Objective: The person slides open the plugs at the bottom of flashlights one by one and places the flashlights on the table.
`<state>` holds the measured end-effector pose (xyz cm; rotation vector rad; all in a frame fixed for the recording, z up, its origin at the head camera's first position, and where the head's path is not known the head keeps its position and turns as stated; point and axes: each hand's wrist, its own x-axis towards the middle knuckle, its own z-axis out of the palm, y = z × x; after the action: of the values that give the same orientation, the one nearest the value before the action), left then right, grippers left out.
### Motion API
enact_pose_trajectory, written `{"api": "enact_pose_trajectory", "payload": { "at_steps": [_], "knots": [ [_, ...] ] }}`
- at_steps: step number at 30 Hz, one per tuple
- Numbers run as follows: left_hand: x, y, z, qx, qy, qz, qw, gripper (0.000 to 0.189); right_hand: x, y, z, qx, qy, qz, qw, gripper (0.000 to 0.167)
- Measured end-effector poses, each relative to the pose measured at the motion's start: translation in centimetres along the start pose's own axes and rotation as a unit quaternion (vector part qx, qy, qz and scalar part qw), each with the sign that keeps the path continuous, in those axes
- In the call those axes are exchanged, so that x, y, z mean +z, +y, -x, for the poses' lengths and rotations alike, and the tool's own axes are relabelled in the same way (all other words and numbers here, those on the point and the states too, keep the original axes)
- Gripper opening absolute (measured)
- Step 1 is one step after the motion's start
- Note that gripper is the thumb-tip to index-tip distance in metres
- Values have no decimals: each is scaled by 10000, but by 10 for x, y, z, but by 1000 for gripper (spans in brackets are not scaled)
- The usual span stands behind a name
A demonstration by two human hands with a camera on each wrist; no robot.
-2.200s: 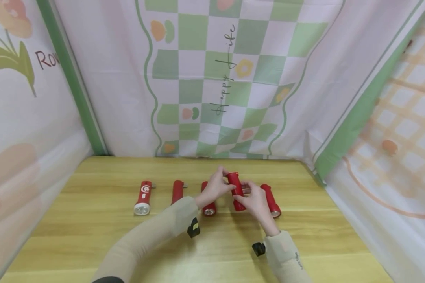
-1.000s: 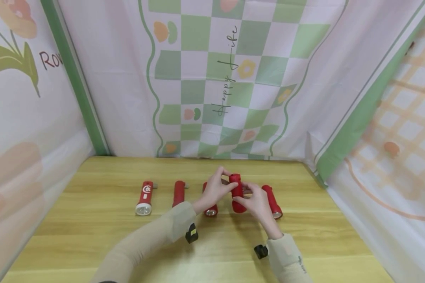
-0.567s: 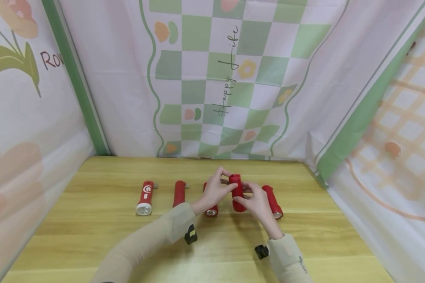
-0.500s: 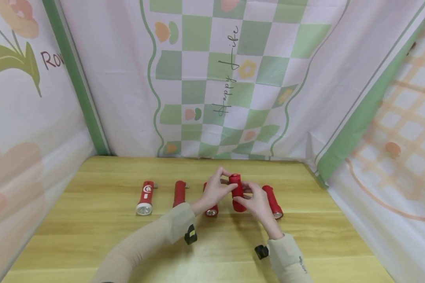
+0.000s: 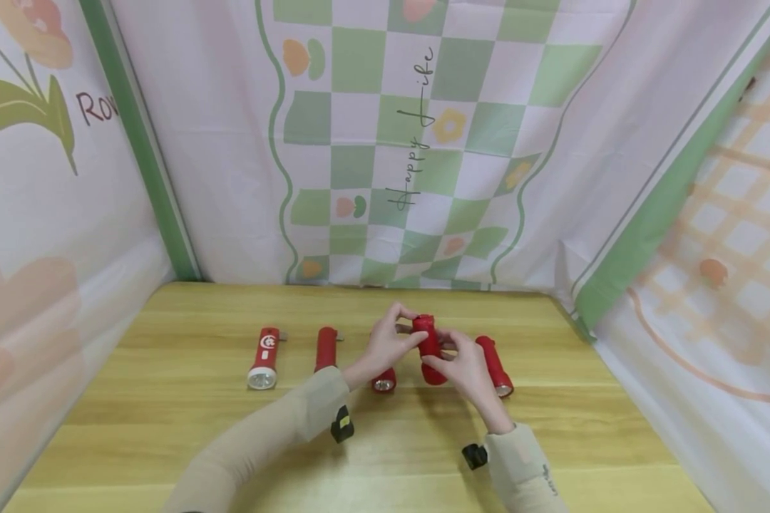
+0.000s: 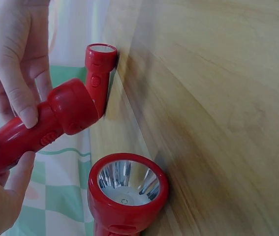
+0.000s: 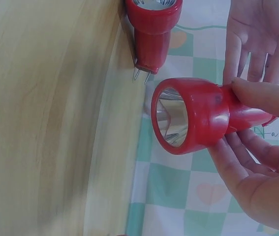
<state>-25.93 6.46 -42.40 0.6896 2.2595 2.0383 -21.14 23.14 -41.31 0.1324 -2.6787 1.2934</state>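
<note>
Both hands hold one red flashlight [image 5: 430, 347] above the table, its tail end up and its head tilted down. My left hand [image 5: 388, 345] pinches the tail end between thumb and fingers. Lower on the barrel, just behind the head, my right hand [image 5: 465, 367] grips it. The right wrist view shows the clear lens and silvery reflector of this flashlight [image 7: 193, 115]; a ribbed switch [image 6: 48, 138] shows on its barrel in the left wrist view. Partly behind my left hand lies another red flashlight [image 5: 383, 381].
On the wooden table [image 5: 295, 456] a red flashlight [image 5: 495, 367] lies right of my right hand. To the left lie a red flashlight [image 5: 325, 349], partly hidden by the left sleeve, and one with a white head [image 5: 263, 358]. Patterned curtains [image 5: 231, 142] enclose the back and sides.
My left hand and the flashlight's tail end have shifted slightly left over the last half second. My right hand keeps its grip in nearly the same place. The other flashlights stay put.
</note>
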Motion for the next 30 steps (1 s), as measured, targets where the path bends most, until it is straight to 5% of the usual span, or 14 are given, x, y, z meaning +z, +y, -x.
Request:
{"api": "enact_pose_trajectory", "payload": {
  "at_steps": [30],
  "knots": [
    [-14, 8, 8, 757, -186, -463, 9959, 26, 0, -6, 5, -464, -191, -38, 9987, 47]
  ]
}}
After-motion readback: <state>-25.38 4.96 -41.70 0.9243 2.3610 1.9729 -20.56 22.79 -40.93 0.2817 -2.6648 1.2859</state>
